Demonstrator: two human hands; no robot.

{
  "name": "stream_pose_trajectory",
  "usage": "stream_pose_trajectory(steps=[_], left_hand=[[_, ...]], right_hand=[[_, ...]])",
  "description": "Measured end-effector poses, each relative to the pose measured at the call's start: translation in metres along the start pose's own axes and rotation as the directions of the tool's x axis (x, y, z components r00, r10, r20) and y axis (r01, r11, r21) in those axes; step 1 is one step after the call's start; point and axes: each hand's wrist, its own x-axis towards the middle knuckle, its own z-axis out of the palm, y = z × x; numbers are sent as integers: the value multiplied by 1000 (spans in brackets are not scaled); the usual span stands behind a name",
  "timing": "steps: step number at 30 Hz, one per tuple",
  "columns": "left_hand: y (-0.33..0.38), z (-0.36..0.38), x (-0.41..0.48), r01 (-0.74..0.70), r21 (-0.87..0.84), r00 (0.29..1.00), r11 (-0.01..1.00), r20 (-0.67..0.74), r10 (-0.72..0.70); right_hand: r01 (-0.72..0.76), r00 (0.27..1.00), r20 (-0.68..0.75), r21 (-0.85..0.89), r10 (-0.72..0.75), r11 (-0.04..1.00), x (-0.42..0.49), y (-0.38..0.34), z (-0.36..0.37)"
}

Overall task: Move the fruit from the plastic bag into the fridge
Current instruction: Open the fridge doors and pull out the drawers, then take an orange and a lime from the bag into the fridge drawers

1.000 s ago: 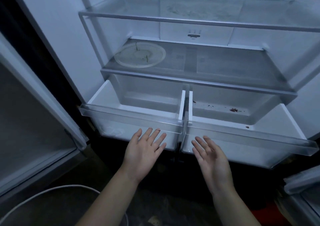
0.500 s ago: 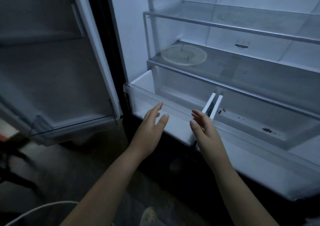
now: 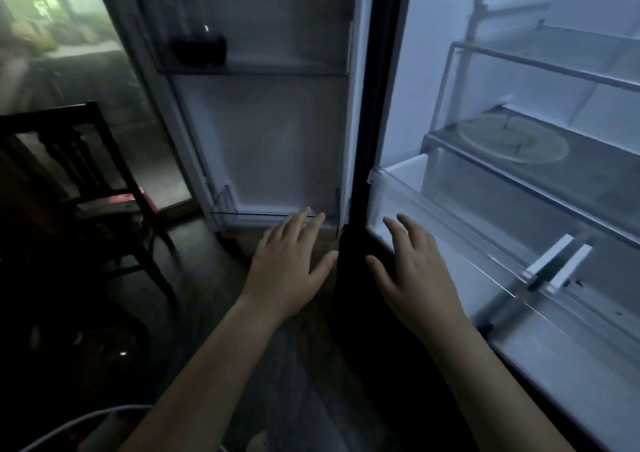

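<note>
The fridge stands open on the right, its two clear crisper drawers (image 3: 460, 229) pulled out and holding no fruit. A round pale plate (image 3: 512, 139) lies on the glass shelf above them. My left hand (image 3: 291, 261) hovers open, fingers spread, in front of the lower part of the open left door (image 3: 263, 132). To its right, my right hand (image 3: 412, 264) is open too, by the front left corner of the left drawer. Neither hand holds anything. No plastic bag or fruit shows in view.
A dark wooden chair (image 3: 86, 188) stands at the left with something red and pale on its seat. A dark bottle (image 3: 199, 35) sits in the upper door bin. A white curved rim (image 3: 76, 424) shows at the bottom left. Dark floor lies below.
My view has swung left: the fridge interior slid to the right, and the left door and a chair came into sight. Both hands stay open and have drifted left off the drawers.
</note>
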Motion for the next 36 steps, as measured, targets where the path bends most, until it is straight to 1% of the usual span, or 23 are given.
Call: stream_pose_trajectory(steps=[7,12,15,21,25,29,32,36], left_hand=[[-77,-17,-21,179,51,984,983,-17,-178],[-145,-39,-36,315,12,947,949,-66,-314],[-193,-48,-47,395,17,915,919,-97,-391],[-282,-64,-74,503,35,855,864,-169,-491],[-330,-70,-100,580,30,805,814,-170,-568],[-372,-75,-131,652,39,752,757,-168,-638],[-396,-77,-155,696,29,710,718,-182,-681],[-423,-75,-191,763,13,638,646,-171,-751]], right_hand=[[162,984,78,-4,-161,987,41,-69,40],[257,952,157,50,-262,965,74,-139,72],[324,919,208,82,-335,942,92,-185,93],[445,851,247,132,-464,886,117,-270,137],[509,799,271,169,-537,844,124,-320,170],[571,744,297,185,-599,800,125,-366,204],[600,706,298,229,-642,766,121,-397,225],[650,626,327,282,-708,705,114,-430,249]])
